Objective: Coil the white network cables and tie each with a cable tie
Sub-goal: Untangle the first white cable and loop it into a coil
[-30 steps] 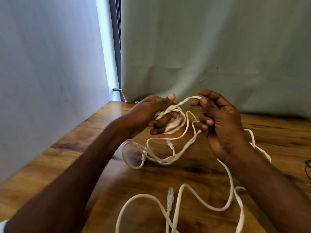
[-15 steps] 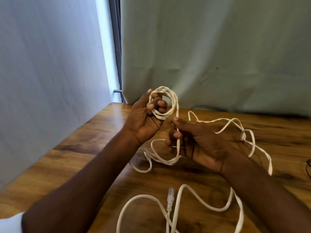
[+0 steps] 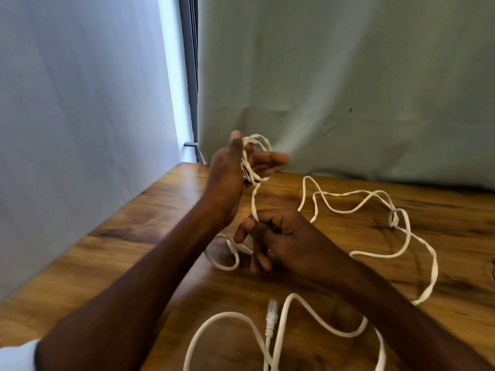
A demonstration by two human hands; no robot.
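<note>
Backdrop: two pale cloth sheets [image 3: 348, 76] hung behind and to the left of the table, a dark upright post [image 3: 188, 76] in the gap between them.
Table: one wooden table [image 3: 112, 253], its near and right parts cut off by the frame.
Arms: two bare forearms; a bit of white sleeve [image 3: 16, 357] showed at the lower left corner.
White network cable [image 3: 351, 210]: it sprawled loose over the table's right half, with a small knot-like tangle at the right. Whether it was one cable or more could not be told; the lowest loops ran off the bottom edge.
Left hand [image 3: 233, 170]: raised above the table, blurred, fingers spread, several turns of cable looped round them.
Right hand [image 3: 278, 236]: lower, just over the table, pinching the strand that ran up to the left hand.
Plug [image 3: 271, 314]: one clear connector lay near the bottom centre; another by the small loop under the hands was hard to make out.
</note>
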